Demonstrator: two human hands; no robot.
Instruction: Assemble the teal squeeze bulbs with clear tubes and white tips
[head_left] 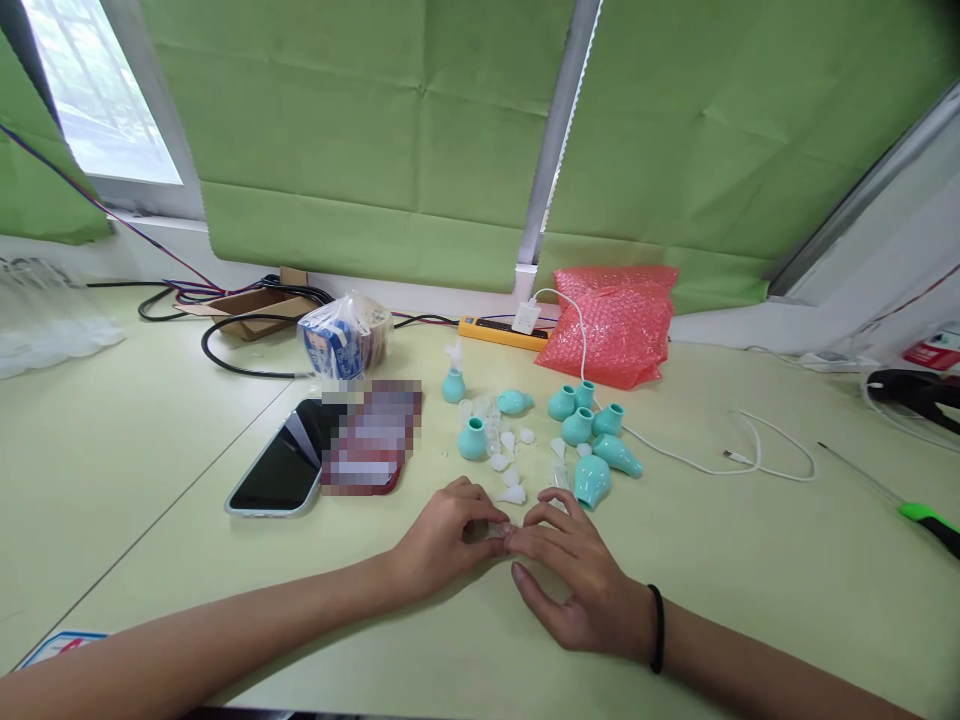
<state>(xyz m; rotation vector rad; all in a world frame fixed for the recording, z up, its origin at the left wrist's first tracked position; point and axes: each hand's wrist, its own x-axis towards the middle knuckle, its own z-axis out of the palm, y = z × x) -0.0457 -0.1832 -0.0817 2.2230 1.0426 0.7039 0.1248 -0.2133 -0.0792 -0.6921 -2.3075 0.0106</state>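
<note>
My left hand (448, 535) pinches a small clear plastic piece (498, 530) between thumb and fingers, just above the table. My right hand (577, 572) has its fingers apart and its thumb away from them; a fingertip meets the end of that piece. Beyond the hands lie several small white pieces (512, 494) and a cluster of clear plastic parts (491, 425). Turquoise vase-shaped pieces stand or lie around them, including an upright one (472, 438) and a tipped one (592, 481) near my right fingers. A further turquoise piece (453, 386) has a clear and white part in its neck.
Two phones, one black-screened (281, 460) and one red-edged (375, 445), lie to the left. Behind are a bagged blue box (337, 345), a yellow power strip (480, 330) and red bubble wrap (615, 330). A white cable (697, 465) and green-handled screwdriver (926, 520) lie right.
</note>
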